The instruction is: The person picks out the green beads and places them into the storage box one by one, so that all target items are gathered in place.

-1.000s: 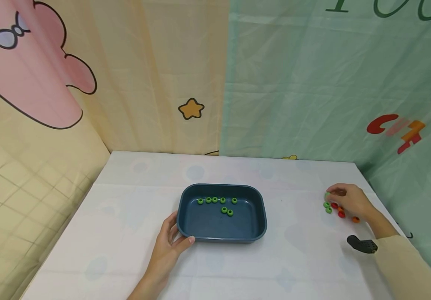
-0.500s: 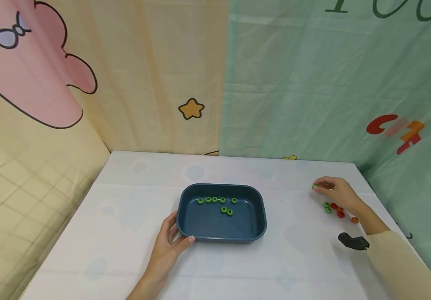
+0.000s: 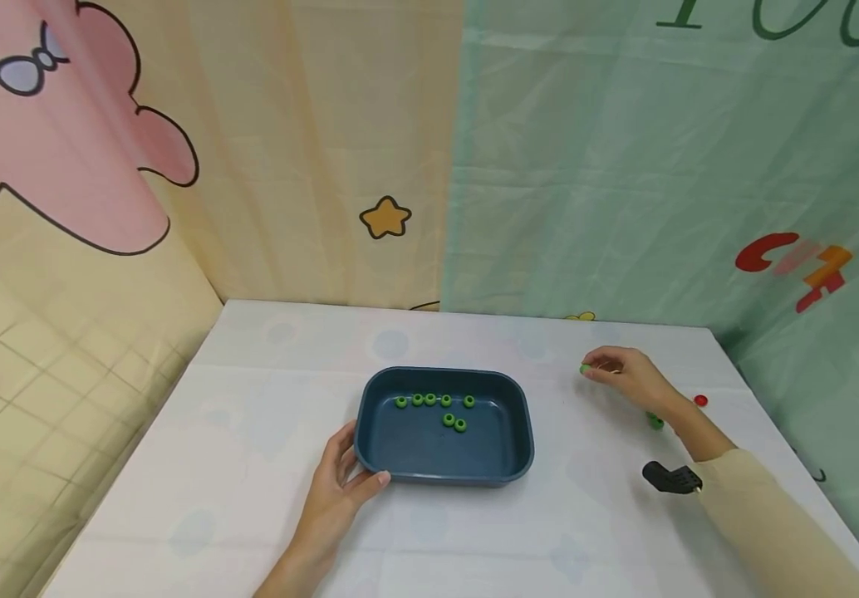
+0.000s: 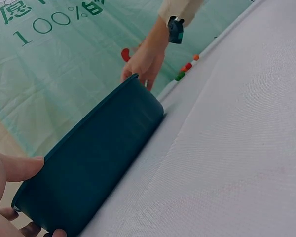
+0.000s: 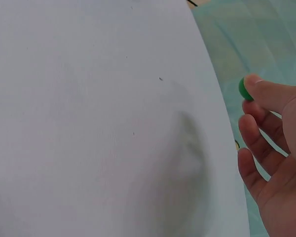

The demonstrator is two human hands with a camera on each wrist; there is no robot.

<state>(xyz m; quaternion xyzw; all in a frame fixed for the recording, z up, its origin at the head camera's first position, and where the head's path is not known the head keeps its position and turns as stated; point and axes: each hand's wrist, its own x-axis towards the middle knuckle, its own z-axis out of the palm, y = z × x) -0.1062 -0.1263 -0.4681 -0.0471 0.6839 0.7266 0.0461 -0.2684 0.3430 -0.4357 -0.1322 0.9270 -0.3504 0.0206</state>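
A dark blue rectangular tray (image 3: 444,461) holds several green beads (image 3: 449,420) with holes through them, mostly toward its back wall. My left hand (image 3: 336,490) grips its front left corner, the thumb (image 4: 23,168) lying on the rim and fingers at the side. Above the table to the right of the tray, my right hand (image 3: 627,375) pinches a green bead (image 5: 245,90) between thumb and forefinger; its other fingers (image 5: 259,145) are loosely bent around nothing. A red bead (image 3: 701,400) and green beads (image 3: 655,422) lie by the right forearm, which hides others.
Both things stand on a white cloth-covered table (image 3: 265,448). In the left wrist view an orange bead (image 4: 196,58) lies farthest out in the loose group. A black strap piece (image 3: 670,477) sticks out from the right sleeve. Printed curtains (image 3: 310,149) hang behind the table.
The right hand has lifted a green bead from the loose group and carried it left toward the tray. The left hand and tray have stayed put.
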